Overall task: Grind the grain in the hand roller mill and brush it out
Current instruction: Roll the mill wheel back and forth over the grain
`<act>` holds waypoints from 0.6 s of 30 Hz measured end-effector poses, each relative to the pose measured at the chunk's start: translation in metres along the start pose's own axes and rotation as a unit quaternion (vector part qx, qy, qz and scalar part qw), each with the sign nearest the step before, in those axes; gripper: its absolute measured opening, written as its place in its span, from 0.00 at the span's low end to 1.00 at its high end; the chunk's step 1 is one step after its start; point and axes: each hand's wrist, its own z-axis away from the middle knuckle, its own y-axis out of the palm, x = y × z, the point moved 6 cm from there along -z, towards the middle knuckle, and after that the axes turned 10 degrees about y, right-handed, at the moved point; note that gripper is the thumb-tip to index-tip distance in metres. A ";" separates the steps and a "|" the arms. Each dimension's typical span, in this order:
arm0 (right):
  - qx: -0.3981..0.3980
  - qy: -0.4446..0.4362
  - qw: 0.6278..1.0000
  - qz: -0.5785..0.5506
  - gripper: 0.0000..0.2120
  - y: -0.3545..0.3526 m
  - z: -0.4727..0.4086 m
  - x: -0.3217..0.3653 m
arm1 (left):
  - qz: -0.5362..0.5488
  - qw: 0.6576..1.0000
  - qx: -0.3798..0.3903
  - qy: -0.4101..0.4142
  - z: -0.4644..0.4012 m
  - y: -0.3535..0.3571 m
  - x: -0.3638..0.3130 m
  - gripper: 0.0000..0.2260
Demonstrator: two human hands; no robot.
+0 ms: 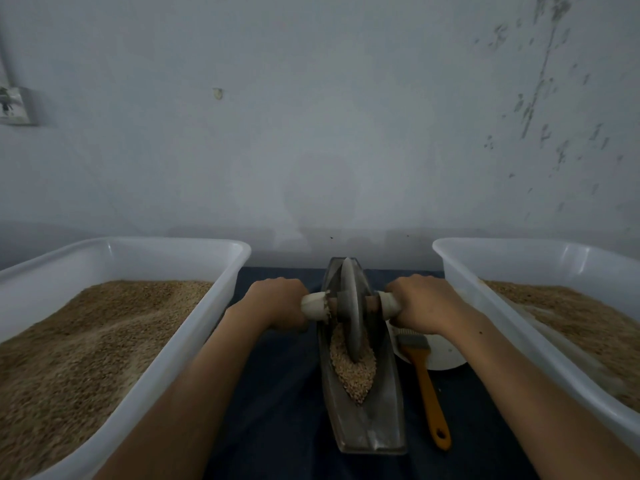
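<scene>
Item: roller mill trough (363, 420), lying lengthwise on the desk (277, 393), grain (351, 370) pooling under the wheel (351, 306). Left hand (277, 303) and right hand (420, 304) are each gripping an axle handle, balancing pressure. Brush (424, 382) is waiting just beside.

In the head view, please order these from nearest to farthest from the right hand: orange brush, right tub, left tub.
1. Orange brush: just below the right hand.
2. Right tub: at its right, about as near; too close to call.
3. Left tub: beyond the mill.
</scene>
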 end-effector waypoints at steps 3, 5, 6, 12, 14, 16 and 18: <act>-0.078 0.014 0.997 -0.009 0.04 0.001 -0.002 0.000 | -0.053 0.995 -0.080 -0.004 0.000 -0.005 -0.002 0.11; -0.149 0.021 0.989 -0.007 0.02 0.001 -0.002 0.001 | -0.068 0.990 -0.125 -0.010 0.000 -0.006 -0.003 0.09; -0.179 0.023 0.983 -0.005 0.02 0.001 -0.001 0.001 | -0.068 0.988 -0.139 -0.012 0.000 -0.007 -0.003 0.09; -0.141 0.018 0.990 -0.001 0.05 0.001 -0.001 0.001 | -0.060 0.995 -0.084 -0.012 0.000 -0.003 -0.002 0.11; -0.076 0.014 0.997 -0.008 0.04 0.000 -0.001 0.000 | -0.037 0.999 -0.025 -0.014 -0.001 -0.001 -0.001 0.14; -0.011 0.002 1.000 -0.002 0.03 0.001 -0.001 0.001 | -0.002 1.000 0.028 -0.012 0.000 0.002 0.000 0.16; 0.030 -0.003 1.000 -0.001 0.04 0.001 0.000 0.001 | 0.024 0.998 0.054 -0.012 0.001 0.003 -0.001 0.16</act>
